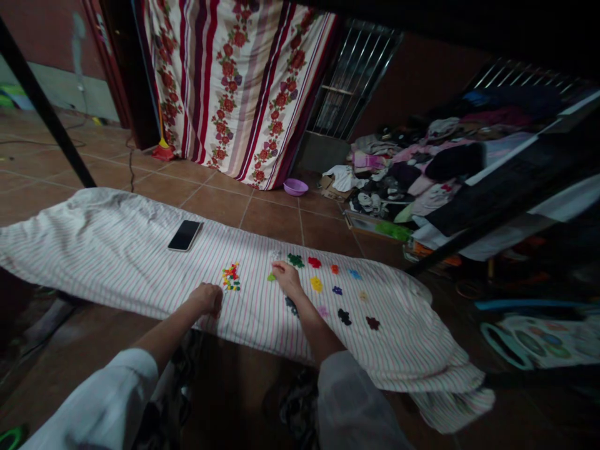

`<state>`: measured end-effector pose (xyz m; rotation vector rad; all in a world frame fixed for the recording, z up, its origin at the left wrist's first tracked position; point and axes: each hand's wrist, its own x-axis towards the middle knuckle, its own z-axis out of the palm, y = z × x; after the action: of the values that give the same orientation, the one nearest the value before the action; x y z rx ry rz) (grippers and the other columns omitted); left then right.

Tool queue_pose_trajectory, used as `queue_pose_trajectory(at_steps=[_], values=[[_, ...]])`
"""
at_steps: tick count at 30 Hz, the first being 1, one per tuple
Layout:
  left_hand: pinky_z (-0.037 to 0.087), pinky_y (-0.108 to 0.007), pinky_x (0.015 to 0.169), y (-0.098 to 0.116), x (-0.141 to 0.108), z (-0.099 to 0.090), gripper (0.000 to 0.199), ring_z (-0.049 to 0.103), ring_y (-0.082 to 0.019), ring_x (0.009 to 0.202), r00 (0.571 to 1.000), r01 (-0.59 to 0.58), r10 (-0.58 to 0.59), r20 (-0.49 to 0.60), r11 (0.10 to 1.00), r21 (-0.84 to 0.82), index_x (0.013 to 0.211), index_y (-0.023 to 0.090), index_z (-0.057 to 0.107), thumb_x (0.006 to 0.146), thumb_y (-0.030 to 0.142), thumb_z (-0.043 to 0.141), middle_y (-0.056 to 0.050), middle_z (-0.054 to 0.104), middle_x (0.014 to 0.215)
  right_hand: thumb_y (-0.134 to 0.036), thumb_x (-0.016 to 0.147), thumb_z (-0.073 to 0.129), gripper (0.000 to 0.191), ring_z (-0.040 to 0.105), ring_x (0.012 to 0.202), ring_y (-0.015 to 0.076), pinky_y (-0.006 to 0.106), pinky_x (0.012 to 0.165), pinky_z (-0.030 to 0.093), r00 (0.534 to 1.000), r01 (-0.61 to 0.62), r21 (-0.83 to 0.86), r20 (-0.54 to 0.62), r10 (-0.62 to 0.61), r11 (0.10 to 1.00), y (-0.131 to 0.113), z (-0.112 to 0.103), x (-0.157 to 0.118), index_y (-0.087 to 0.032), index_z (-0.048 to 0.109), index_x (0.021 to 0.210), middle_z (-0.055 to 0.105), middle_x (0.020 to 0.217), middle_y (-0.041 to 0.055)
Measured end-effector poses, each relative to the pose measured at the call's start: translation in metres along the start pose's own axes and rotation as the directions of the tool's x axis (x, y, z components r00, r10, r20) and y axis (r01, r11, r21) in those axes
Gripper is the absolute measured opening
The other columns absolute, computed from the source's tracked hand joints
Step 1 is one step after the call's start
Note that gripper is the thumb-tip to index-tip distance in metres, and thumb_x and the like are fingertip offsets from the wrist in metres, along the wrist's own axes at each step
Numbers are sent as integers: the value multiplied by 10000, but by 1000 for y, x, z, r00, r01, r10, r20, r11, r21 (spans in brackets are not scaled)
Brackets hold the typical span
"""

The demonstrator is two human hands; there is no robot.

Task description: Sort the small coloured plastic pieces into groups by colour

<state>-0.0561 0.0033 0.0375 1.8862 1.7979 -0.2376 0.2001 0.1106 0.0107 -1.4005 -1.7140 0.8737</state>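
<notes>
Small colored pieces lie sorted by color on a striped cloth [262, 312]. My right hand [287, 278] is closed just below a whitish pile [275, 255], its fingertips pressed together; what they hold, if anything, is too small to tell. Beside those fingers is a light green pile [271, 277], and a dark grey pile [291, 305] is partly behind my wrist. My left hand [209, 299] rests curled on the cloth, left of a mixed pile [231, 277] of red, yellow, green and orange pieces. Green [295, 260], red [314, 262] and yellow [316, 284] piles sit to the right.
A phone [185, 235] lies on the cloth at left. More piles, orange [334, 269], blue [355, 274] and black [344, 317], spread to the right. Beyond are a purple basin [295, 187], a floral curtain [229, 87] and heaped clothes [412, 169]. Dark bars cross both sides.
</notes>
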Motion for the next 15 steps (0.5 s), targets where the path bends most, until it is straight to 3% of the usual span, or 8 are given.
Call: queue_pose_trajectory(at_steps=[3, 6, 10, 15], values=[[459, -262, 801, 4, -10, -1, 161, 616, -175, 906, 999, 27, -27, -32, 1000, -8, 716, 228, 648, 578, 251, 728, -7, 690, 807, -217, 707, 517, 255, 624, 697, 145, 244, 668, 478, 989, 37, -6, 142, -35, 999, -17, 33, -20, -206, 707, 877, 693, 767, -4], [462, -285, 814, 7, -19, -2, 197, 603, -197, 953, 996, 57, -58, -64, 998, -13, 786, 221, 654, 604, 260, 718, -40, 684, 870, -188, 721, 527, 228, 617, 711, 147, 242, 675, 466, 977, 74, -76, 207, -57, 994, -24, 59, -38, -216, 710, 854, 690, 769, -2], [459, -299, 842, 9, -27, -4, 241, 574, -217, 1025, 992, 86, -87, -88, 996, -18, 849, 212, 641, 633, 291, 714, -65, 667, 975, -140, 725, 547, 242, 613, 778, 149, 236, 721, 459, 979, 93, -188, 198, -55, 978, -27, 80, -52, -220, 701, 894, 689, 858, 20], [458, -307, 859, 9, -29, -4, 302, 544, -231, 1081, 990, 101, -103, -100, 995, -24, 927, 203, 620, 658, 309, 707, -86, 648, 1053, -124, 758, 517, 273, 613, 815, 154, 240, 745, 452, 984, 94, -294, 172, -44, 951, -30, 90, -55, -231, 685, 945, 686, 895, 28]])
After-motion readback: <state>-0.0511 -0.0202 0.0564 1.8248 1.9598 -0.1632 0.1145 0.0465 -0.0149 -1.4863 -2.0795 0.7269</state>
